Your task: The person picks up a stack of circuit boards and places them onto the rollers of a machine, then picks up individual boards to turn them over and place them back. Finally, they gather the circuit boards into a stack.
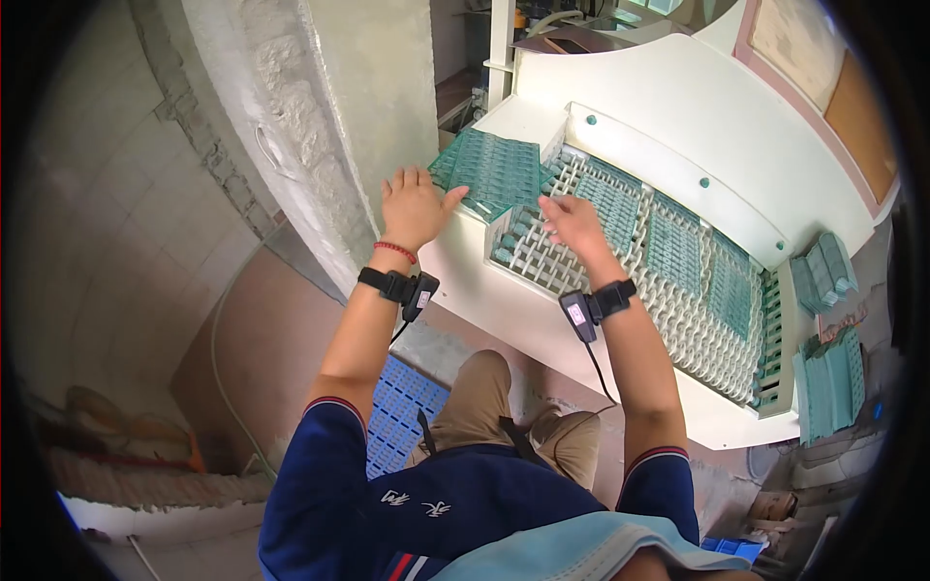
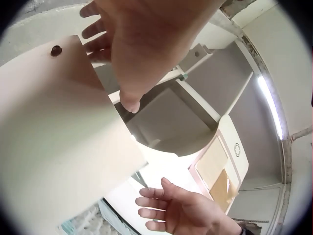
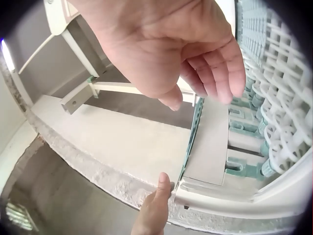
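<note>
And there they were, the green mesh panels [image 1: 499,165], lying overlapped on the white ledge [image 1: 528,121] at the belt's near left end, how many impossible to count! The left hand [image 1: 415,208] was up at their left side, fingers straight, thumb out towards them; whether it touched, you couldn't tell. Over at the right corner, the right hand [image 1: 579,228], fingers loosely bent, thumb apart, nothing gripped! The two hands stood well apart, panels between. From the right wrist, a panel showed only as a thin edge; from the left, the palm blocked plenty.

The right forearm cut across the white link belt [image 1: 542,257], where more green panels [image 1: 673,247] lay. Stacked green pieces [image 1: 831,378] crowded the far right, half lost towards the dark rim. Below, pale blue cloth [image 1: 581,552] covered part of the shirt, and legs partly hid a blue mat [image 1: 392,426].
</note>
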The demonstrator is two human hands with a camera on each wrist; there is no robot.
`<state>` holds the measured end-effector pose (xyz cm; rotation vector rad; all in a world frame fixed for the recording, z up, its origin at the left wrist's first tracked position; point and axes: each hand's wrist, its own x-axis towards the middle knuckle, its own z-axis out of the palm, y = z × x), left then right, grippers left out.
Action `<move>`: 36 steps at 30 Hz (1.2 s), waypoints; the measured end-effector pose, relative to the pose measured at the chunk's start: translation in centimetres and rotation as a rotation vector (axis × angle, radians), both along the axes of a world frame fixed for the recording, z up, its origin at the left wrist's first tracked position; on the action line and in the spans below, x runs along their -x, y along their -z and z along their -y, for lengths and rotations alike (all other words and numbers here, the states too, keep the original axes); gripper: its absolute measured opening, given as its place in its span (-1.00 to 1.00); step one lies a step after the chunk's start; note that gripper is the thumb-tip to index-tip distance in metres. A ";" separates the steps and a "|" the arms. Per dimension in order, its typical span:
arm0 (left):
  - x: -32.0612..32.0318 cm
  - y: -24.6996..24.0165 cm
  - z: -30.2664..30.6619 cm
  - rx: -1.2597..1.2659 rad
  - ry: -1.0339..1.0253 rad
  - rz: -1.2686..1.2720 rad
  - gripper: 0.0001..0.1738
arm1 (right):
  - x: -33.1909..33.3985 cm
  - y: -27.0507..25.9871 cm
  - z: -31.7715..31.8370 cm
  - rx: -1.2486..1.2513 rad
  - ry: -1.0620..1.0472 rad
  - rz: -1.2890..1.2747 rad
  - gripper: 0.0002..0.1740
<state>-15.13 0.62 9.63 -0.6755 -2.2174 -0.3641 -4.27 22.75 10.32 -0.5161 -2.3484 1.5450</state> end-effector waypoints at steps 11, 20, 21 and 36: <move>-2.5 -0.6 -0.5 0.047 0.097 0.098 -0.29 | 2.4 0.6 1.8 0.383 0.080 -0.012 -0.73; -11.2 0.6 -1.1 -0.349 0.579 0.313 -0.45 | -9.9 2.9 -0.6 0.593 0.248 -0.165 -0.70; -12.2 1.3 -1.2 -0.368 0.588 0.366 -0.52 | -12.0 3.7 -0.7 0.610 0.261 -0.196 -0.72; -17.0 9.6 -6.3 -0.841 0.811 1.927 -0.68 | -24.1 9.9 0.0 0.512 0.477 -0.167 -0.80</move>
